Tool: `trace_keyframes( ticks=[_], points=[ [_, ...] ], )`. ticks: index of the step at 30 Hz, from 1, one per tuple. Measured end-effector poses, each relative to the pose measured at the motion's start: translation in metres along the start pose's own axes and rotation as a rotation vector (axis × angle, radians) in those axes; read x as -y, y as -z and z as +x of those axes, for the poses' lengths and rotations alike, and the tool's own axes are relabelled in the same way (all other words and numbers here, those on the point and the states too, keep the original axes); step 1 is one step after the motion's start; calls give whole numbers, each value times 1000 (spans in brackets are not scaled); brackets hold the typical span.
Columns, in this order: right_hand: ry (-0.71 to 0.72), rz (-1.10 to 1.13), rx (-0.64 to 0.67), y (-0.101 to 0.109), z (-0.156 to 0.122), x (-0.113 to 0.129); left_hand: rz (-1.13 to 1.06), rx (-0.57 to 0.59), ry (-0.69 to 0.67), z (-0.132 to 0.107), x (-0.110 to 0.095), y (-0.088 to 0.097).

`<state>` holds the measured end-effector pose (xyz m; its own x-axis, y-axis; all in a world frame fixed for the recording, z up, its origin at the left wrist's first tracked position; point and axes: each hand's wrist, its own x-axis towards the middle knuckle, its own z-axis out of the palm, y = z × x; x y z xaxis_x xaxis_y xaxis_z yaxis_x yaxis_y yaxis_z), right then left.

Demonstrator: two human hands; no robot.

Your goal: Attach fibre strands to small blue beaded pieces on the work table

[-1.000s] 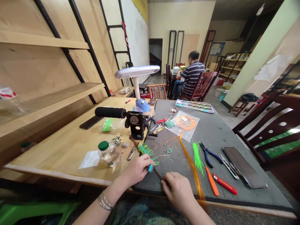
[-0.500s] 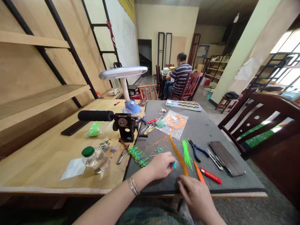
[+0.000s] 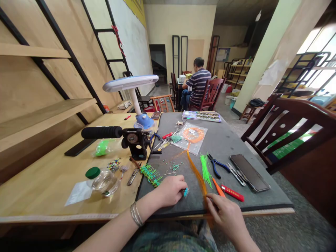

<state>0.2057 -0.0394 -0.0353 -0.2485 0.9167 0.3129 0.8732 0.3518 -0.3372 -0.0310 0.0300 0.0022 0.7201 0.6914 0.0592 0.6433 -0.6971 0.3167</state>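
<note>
My left hand [image 3: 170,191] rests on the front of the grey work mat [image 3: 231,150], its fingertips pinching a small turquoise beaded piece [image 3: 186,192]. My right hand [image 3: 223,212] is at the mat's front edge, with its fingers on a long bundle of orange strands [image 3: 198,176]. A bunch of bright green strands [image 3: 205,170] lies just beyond that bundle. Left of my left hand lie several green stems with teal beads [image 3: 150,175]. Loose teal beads [image 3: 175,167] are scattered farther back.
Blue-handled pliers [image 3: 216,165], an orange-handled tool [image 3: 218,187], a red tool [image 3: 232,193] and a dark phone [image 3: 249,177] lie on the mat. A bench clamp [image 3: 133,140], a green-lidded glass jar [image 3: 103,182] and a lamp [image 3: 131,84] stand left. A striped-shirted co-worker [image 3: 197,84] sits beyond.
Both hands have moved right since the oldest frame, and my right hand has come to the orange strands. The beaded stems now lie on the mat. The whole view has swung, shifting the table leftward.
</note>
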Motion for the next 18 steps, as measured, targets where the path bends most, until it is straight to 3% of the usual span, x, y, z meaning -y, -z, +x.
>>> trace_keyframes(
  ticks=[5,10,18],
  points=[
    [-175,-74,3,14,31,-8,-68,-53,1,12,-5,-4],
    [-399,-237,112,30,86,-19,23,8,-5,23,-17,-7],
    [-513,-336,229,10,138,-29,-19,-10,26,-2,-13,-14]
  ],
)
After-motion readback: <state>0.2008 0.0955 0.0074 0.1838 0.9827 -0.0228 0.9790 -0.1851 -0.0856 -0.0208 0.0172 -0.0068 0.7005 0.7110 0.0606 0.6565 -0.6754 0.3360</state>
